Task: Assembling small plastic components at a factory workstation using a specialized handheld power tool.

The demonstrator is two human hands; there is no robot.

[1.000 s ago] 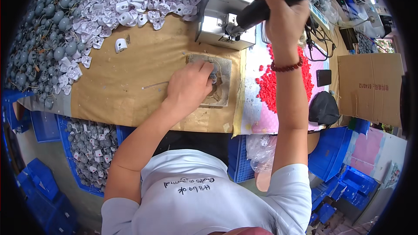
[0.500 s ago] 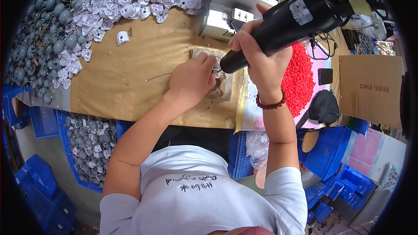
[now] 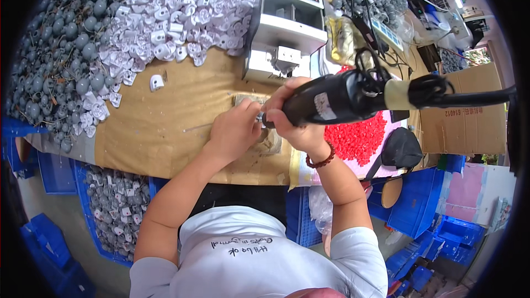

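My right hand (image 3: pixel 305 137) is wrapped round a thick black electric screwdriver (image 3: pixel 350 98), tilted so that its tip points left and down. The tip meets a small grey part (image 3: pixel 260 116), pinched in the closed fingers of my left hand (image 3: pixel 232 132). My hands and the tool hide most of that part. A thin wire (image 3: pixel 199 127) runs out to the left from beside my left hand. Beneath the hands lies a worn flat block (image 3: pixel 271 144) on the brown-covered table (image 3: pixel 160 146).
White plastic housings (image 3: pixel 182 19) and grey round parts with wires (image 3: pixel 72 44) are heaped at left. A white machine (image 3: pixel 281 38) stands behind my hands. Red pieces (image 3: pixel 359 140) lie at right, beside a black pouch (image 3: pixel 402 148). A cardboard box (image 3: pixel 464 127) stands farther right; blue crates (image 3: pixel 417 196) lie below.
The screwdriver has swung lower and more level, with my right hand moving left and down towards my left hand. My left hand keeps its pinch. The whole view has shifted a little.
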